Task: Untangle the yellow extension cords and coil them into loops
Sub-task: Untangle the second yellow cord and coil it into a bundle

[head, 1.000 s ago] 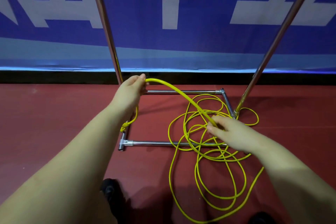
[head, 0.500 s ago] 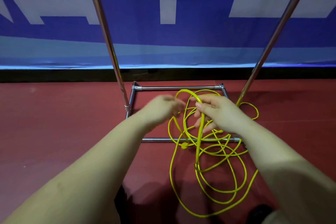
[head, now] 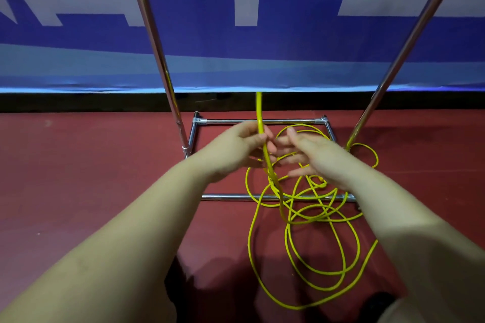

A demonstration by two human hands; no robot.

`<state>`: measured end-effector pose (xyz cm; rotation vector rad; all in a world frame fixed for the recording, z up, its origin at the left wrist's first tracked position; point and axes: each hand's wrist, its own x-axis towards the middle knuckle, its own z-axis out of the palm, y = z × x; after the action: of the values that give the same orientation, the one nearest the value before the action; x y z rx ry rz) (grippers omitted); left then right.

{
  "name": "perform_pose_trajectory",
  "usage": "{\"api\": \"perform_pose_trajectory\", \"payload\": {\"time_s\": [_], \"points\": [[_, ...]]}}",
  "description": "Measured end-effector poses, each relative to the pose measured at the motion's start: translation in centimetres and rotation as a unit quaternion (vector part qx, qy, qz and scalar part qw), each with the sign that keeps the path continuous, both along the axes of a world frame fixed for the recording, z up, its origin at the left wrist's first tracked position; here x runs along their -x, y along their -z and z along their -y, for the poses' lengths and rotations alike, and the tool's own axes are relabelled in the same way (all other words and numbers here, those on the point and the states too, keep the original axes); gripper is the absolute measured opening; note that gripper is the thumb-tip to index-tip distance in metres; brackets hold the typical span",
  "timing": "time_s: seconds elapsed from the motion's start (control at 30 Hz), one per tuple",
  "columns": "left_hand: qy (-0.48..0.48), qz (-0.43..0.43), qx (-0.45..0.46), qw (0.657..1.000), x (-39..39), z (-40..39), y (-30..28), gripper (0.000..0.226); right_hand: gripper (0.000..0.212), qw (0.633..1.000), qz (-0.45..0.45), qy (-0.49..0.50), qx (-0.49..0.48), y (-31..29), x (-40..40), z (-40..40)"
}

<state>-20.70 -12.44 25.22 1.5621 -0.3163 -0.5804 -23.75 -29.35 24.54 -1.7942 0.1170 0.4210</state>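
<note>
Low over the dark red floor, the left hand pinches a raised strand of the thin yellow extension cord, which stands up past the fingers toward 12 o'clock. Just beside it at 3 o'clock, the right hand hovers with fingers spread, gripping nothing. Loose tangled loops of the cord lie below both hands toward 6 o'clock, crossing over the near bar of a rectangular chrome tube frame. Two slanted chrome poles rise from the frame at 11 and 1 o'clock, one loop lying against the right pole's foot. Behind them hangs a blue and white banner
</note>
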Motion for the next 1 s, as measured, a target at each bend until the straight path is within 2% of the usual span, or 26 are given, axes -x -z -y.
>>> {"api": "perform_pose_trajectory", "payload": {"time_s": [0.07,0.17,0.2,0.3,0.37,0.5,0.6,0.67,0.73,0.8,0.87,0.93,1.0], "points": [[-0.048,-0.029,0.029,0.998,-0.8,-0.7,-0.2,0.020,0.040,0.996,-0.030,-0.062,0.057,0.6,0.5,-0.2],[-0.086,-0.064,0.055,0.993,-1.3,-1.3,-0.5,0.021,0.013,0.981,0.014,-0.137,0.134,2.0,0.8,0.2],[-0.097,-0.075,0.070,0.990,-1.3,-1.4,-0.6,0.021,0.010,0.978,0.010,-0.154,0.142,2.6,0.9,0.4],[-0.143,-0.092,0.124,0.978,-1.6,-1.8,-1.2,0.020,0.016,0.965,0.000,-0.188,0.182,3.9,1.0,0.3],[-0.178,-0.091,0.165,0.966,-2.0,-2.2,-1.7,0.022,0.019,0.962,0.056,-0.161,0.212,4.0,0.9,0.1],[-0.200,-0.066,0.244,0.947,-2.5,-3.2,-2.8,0.023,0.019,0.978,0.138,-0.058,0.144,2.2,0.8,-0.1],[-0.211,-0.069,0.257,0.941,-2.5,-3.5,-3.0,0.021,0.015,0.985,0.129,-0.040,0.112,1.4,1.1,-0.4],[-0.212,-0.097,0.228,0.945,-2.3,-3.3,-2.5,0.019,0.013,0.990,0.111,-0.019,0.083,0.9,1.3,-0.6],[-0.168,-0.126,0.150,0.966,-1.9,-2.7,-1.7,0.020,0.012,0.995,0.099,0.009,0.032,0.4,1.3,-0.8],[-0.071,-0.130,0.026,0.989,-1.0,-2.0,-0.7,0.029,0.012,0.995,0.084,0.043,-0.032,0.0,1.2,-1.1],[0.049,-0.107,-0.078,0.990,0.3,-1.1,0.0,0.026,0.012,0.988,0.068,0.095,-0.101,-0.4,1.0,-1.3],[0.132,-0.095,-0.117,0.980,1.5,-0.3,0.6,0.023,0.011,0.972,0.052,0.153,-0.170,-0.7,0.6,-1.2],[0.166,-0.100,-0.103,0.976,2.1,0.4,0.9,0.020,0.010,0.953,0.042,0.195,-0.230,-1.3,0.2,-1.0]]}}
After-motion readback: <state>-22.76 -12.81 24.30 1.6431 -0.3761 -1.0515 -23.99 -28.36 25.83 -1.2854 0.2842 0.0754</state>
